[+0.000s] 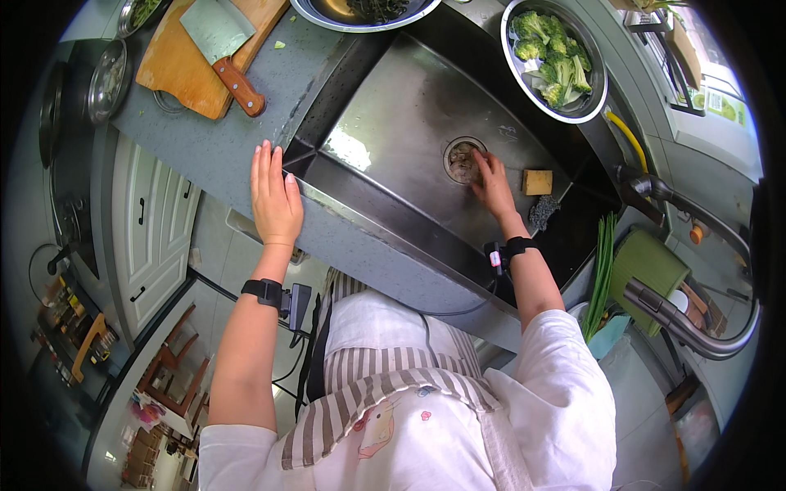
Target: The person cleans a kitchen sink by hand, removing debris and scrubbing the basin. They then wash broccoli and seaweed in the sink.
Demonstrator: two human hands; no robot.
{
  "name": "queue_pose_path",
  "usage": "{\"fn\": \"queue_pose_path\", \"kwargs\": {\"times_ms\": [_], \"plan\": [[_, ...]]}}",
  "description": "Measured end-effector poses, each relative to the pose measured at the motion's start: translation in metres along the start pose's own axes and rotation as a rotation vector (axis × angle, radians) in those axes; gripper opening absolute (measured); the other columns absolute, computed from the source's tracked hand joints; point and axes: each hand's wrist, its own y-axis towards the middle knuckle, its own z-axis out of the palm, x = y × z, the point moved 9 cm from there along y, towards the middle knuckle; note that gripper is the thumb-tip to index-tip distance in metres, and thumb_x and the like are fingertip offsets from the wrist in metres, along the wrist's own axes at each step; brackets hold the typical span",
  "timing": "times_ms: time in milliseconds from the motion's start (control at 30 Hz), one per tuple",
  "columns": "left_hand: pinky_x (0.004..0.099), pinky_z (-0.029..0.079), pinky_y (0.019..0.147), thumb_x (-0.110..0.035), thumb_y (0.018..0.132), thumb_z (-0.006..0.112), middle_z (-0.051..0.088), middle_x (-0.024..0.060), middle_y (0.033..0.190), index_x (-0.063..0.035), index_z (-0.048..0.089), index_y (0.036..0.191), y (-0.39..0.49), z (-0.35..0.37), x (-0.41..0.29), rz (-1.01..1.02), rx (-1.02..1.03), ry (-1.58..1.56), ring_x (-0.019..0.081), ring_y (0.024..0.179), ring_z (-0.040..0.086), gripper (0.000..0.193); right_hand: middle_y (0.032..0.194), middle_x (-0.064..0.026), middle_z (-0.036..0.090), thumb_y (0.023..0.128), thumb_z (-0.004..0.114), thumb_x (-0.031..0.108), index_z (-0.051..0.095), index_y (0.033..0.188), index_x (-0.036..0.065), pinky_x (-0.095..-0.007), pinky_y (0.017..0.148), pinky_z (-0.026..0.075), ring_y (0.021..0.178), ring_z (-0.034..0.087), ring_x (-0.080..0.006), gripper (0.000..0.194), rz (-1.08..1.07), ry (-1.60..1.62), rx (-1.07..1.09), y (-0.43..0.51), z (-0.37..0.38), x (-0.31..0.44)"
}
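My right hand (493,184) reaches down into the stainless steel sink (405,116), its fingertips at the rim of the round drain (465,161). Pale, wet scraps sit inside the drain basket; whether the fingers grip anything is hidden. To the right of that hand lie a yellow sponge (537,182) and a steel wool scourer (544,212). My left hand (274,196) rests flat on the grey countertop (202,147) by the sink's near left corner, holding nothing. Both wrists wear black straps with small devices.
A cleaver (222,52) lies on a wooden cutting board (178,55) at upper left. A metal bowl of broccoli (556,61) stands at the sink's far edge, beside a basin with dark food (368,12). At right are a pull-out faucet (688,319) and green scallions (602,276).
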Motion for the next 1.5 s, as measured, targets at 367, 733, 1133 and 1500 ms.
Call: {"fn": "queue_pose_path", "kwargs": {"times_ms": [367, 733, 1133, 1500], "plan": [[0.0406, 0.027, 0.108, -0.011, 0.089, 0.044, 0.037, 0.0135, 0.142, -0.0028, 0.043, 0.131, 0.000, -0.001, -0.001, 0.009, -0.009, 0.005, 0.0338, 0.132, 0.032, 0.043, 0.123, -0.0214, 0.043, 0.063, 0.070, 0.016, 0.054, 0.117, 0.017, -0.0449, 0.092, 0.044, 0.109, 0.045, -0.0417, 0.057, 0.155, 0.028, -0.108, 0.023, 0.011, 0.019], [0.0393, 0.029, 0.108, -0.012, 0.089, 0.044, 0.039, 0.0128, 0.141, -0.0038, 0.045, 0.130, 0.000, -0.003, 0.001, -0.008, -0.017, -0.016, 0.0321, 0.132, 0.033, 0.041, 0.106, -0.0160, 0.057, 0.066, 0.069, 0.012, 0.062, 0.100, 0.013, -0.0447, 0.076, 0.050, 0.089, 0.059, -0.0369, 0.035, 0.272, 0.023, -0.077, 0.038, 0.043, -0.005], [0.0375, 0.031, 0.107, -0.015, 0.088, 0.047, 0.040, 0.0110, 0.140, -0.0032, 0.048, 0.127, -0.002, -0.004, 0.005, -0.016, -0.056, -0.043, 0.0292, 0.131, 0.034, 0.040, 0.084, -0.0037, 0.058, 0.076, 0.060, -0.007, 0.062, 0.095, 0.000, -0.0279, 0.055, 0.058, 0.069, 0.061, -0.0160, 0.021, 0.730, 0.904, -0.121, 0.026, 0.053, -0.061], [0.0413, 0.030, 0.107, -0.018, 0.093, 0.042, 0.042, 0.0143, 0.138, -0.0009, 0.048, 0.126, -0.011, -0.032, 0.017, 0.075, -0.264, -0.466, 0.0339, 0.129, 0.037, 0.037, 0.089, -0.0082, 0.062, 0.080, 0.062, -0.003, 0.058, 0.097, 0.004, -0.0256, 0.061, 0.053, 0.080, 0.064, -0.0181, 0.019, 0.551, 1.315, -0.148, -0.020, -0.049, 0.127]]}}
